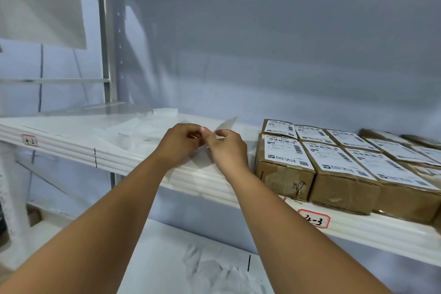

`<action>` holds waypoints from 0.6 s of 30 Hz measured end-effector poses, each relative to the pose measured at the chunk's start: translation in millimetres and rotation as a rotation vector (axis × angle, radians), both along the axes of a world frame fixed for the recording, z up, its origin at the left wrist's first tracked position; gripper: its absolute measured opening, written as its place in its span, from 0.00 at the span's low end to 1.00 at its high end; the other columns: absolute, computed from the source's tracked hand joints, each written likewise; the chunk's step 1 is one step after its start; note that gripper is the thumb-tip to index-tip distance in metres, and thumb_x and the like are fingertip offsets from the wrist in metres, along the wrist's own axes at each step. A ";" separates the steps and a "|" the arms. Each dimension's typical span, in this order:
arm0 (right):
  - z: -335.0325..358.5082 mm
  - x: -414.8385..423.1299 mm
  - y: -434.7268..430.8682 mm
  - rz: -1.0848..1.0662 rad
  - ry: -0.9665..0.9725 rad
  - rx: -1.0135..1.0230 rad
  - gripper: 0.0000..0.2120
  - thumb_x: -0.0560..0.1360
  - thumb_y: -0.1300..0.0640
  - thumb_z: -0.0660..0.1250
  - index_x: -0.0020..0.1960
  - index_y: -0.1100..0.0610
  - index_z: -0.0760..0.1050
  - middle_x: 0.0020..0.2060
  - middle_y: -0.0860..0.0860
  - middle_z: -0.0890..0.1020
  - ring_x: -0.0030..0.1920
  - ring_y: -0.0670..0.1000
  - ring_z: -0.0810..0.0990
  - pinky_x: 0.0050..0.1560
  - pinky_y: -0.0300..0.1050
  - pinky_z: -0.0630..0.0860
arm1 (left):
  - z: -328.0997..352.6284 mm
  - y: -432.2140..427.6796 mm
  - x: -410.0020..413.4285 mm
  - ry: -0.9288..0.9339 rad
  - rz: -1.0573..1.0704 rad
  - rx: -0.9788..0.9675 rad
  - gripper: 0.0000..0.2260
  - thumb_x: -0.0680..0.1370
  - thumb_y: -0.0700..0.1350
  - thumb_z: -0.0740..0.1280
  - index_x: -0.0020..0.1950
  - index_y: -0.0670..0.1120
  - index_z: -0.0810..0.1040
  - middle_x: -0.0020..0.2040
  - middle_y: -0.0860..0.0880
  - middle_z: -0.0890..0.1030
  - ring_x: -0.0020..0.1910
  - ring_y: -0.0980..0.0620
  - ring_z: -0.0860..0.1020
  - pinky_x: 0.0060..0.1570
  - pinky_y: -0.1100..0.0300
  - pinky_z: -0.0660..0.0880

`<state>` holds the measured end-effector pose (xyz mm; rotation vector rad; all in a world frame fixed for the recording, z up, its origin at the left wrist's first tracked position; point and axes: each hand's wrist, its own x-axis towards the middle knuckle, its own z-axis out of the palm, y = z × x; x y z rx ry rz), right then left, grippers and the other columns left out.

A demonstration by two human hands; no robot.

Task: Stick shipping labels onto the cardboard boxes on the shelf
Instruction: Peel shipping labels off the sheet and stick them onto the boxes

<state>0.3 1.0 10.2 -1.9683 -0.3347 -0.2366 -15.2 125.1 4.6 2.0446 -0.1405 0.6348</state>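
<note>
Head view: label pinched between both hands above shelf edge, apparently mid-peel from backing. Left hand closed on one corner, right hand gripping the other layer. Boxes just right, the near ones already labelled. Risks: tearing or curling label onto itself if pulled too fast; sticking to fingers; crooked placement. Loose backing scraps cluttering shelf, could snag adhesive.

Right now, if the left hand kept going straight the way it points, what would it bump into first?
The left hand points right, toward the right hand, and both pinch the same thin label sheet. It would likely meet that hand first, well before the cardboard boxes, though depth is hard to judge.
</note>
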 end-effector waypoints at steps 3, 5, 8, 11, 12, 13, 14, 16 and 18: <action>-2.6 4.0 1.6 -0.043 -0.036 0.119 0.13 0.75 0.48 0.65 0.45 0.57 0.81 0.41 0.53 0.84 0.45 0.55 0.82 0.47 0.47 0.77 | 1.8 -1.7 -2.7 0.013 -0.115 0.017 0.12 0.74 0.38 0.68 0.45 0.56 0.83 0.42 0.59 0.83 0.41 0.64 0.79 0.45 0.71 0.71; -5.8 7.8 3.1 -0.062 -0.029 0.202 0.10 0.75 0.54 0.64 0.38 0.57 0.79 0.36 0.54 0.84 0.41 0.57 0.83 0.47 0.55 0.80 | 2.9 -1.9 -2.2 0.023 -0.121 0.010 0.10 0.74 0.42 0.71 0.49 0.57 0.83 0.45 0.62 0.82 0.44 0.67 0.77 0.46 0.75 0.69; -9.1 11.7 2.6 -0.036 -0.022 0.245 0.13 0.76 0.59 0.61 0.34 0.53 0.76 0.34 0.52 0.83 0.41 0.57 0.83 0.47 0.58 0.80 | 3.8 1.1 -0.1 0.008 -0.131 -0.134 0.12 0.74 0.42 0.71 0.56 0.54 0.81 0.54 0.54 0.80 0.50 0.55 0.79 0.49 0.69 0.71; -7.2 10.0 1.4 0.033 -0.016 0.306 0.18 0.79 0.62 0.55 0.35 0.48 0.75 0.35 0.51 0.84 0.41 0.54 0.84 0.49 0.58 0.80 | 4.1 4.7 2.0 -0.026 -0.094 -0.269 0.15 0.75 0.39 0.69 0.57 0.57 0.77 0.55 0.51 0.76 0.48 0.52 0.80 0.47 0.66 0.74; -6.7 9.8 1.2 0.044 -0.009 0.323 0.19 0.79 0.62 0.54 0.36 0.47 0.75 0.36 0.52 0.84 0.41 0.53 0.84 0.50 0.57 0.80 | 3.0 5.5 3.7 -0.026 -0.073 -0.246 0.15 0.76 0.39 0.69 0.56 0.58 0.77 0.55 0.51 0.76 0.48 0.51 0.80 0.48 0.64 0.74; -6.0 9.8 1.1 0.055 -0.002 0.341 0.20 0.79 0.63 0.53 0.37 0.46 0.75 0.37 0.52 0.84 0.41 0.53 0.84 0.50 0.56 0.80 | 1.6 6.2 5.3 -0.022 -0.060 -0.210 0.15 0.75 0.40 0.69 0.55 0.58 0.78 0.56 0.50 0.76 0.49 0.50 0.80 0.50 0.61 0.75; -5.7 9.7 1.0 0.071 0.005 0.357 0.20 0.80 0.63 0.53 0.38 0.46 0.75 0.38 0.52 0.84 0.41 0.52 0.84 0.50 0.55 0.80 | 0.6 6.3 5.1 -0.021 -0.059 -0.174 0.14 0.74 0.41 0.70 0.54 0.59 0.79 0.58 0.50 0.77 0.50 0.48 0.81 0.52 0.57 0.76; -5.3 8.8 0.3 0.120 0.013 0.384 0.20 0.79 0.64 0.52 0.40 0.47 0.76 0.40 0.53 0.84 0.40 0.52 0.83 0.50 0.52 0.80 | -0.2 6.2 3.6 -0.032 -0.072 -0.164 0.13 0.72 0.44 0.72 0.52 0.61 0.81 0.60 0.49 0.77 0.51 0.46 0.81 0.56 0.51 0.76; -4.0 6.8 0.0 0.182 0.036 0.419 0.20 0.79 0.66 0.51 0.43 0.47 0.76 0.43 0.55 0.83 0.39 0.52 0.82 0.46 0.48 0.80 | 0.3 6.8 3.5 -0.053 -0.083 -0.191 0.13 0.72 0.43 0.73 0.53 0.58 0.81 0.62 0.49 0.75 0.53 0.47 0.80 0.57 0.54 0.75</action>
